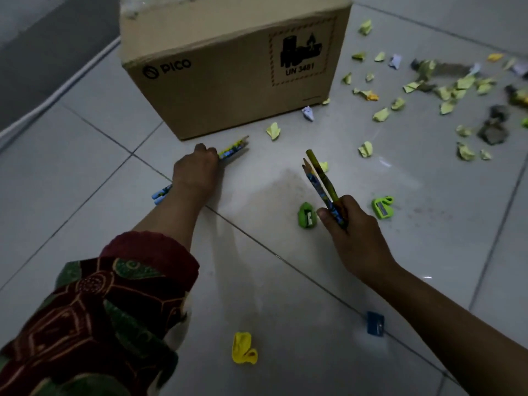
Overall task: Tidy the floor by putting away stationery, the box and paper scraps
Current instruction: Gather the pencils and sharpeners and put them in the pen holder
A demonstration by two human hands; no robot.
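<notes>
- Lying low over the tiled floor [257, 281], the left hand [194, 170] is seen with its fingers curled round a bundle of patterned pencils [233, 148], whose tips point toward the cardboard box [228, 90] and whose blue ends [161, 194] stick out behind the wrist.
- The pencils held on the left are positioned just in front of the box's lower front edge, close to the floor; whether they touch the tiles cannot be told.
- The right hand [347, 227] is raised slightly, and a second set of pencils [320, 178] is pinched between its thumb and fingers, with the sharpened tips pointing up and away toward the box.
- The box is set upright on the floor at the top of the view, printed with "PICO" and a "UN 3481" label.
- A green sharpener [307, 215] is found on the floor just left of the right hand, and another green sharpener [383, 207] lies just to its right.
- A blue sharpener [375, 323] is seen near the right forearm, and a crumpled yellow scrap [244, 348] lies nearer the camera.
- Many crumpled yellow-green paper scraps [414, 90] are scattered over the tiles to the right of the box, with a few white ones among them.
- A patterned red and green sleeve [100, 310] is worn on the left arm.
</notes>
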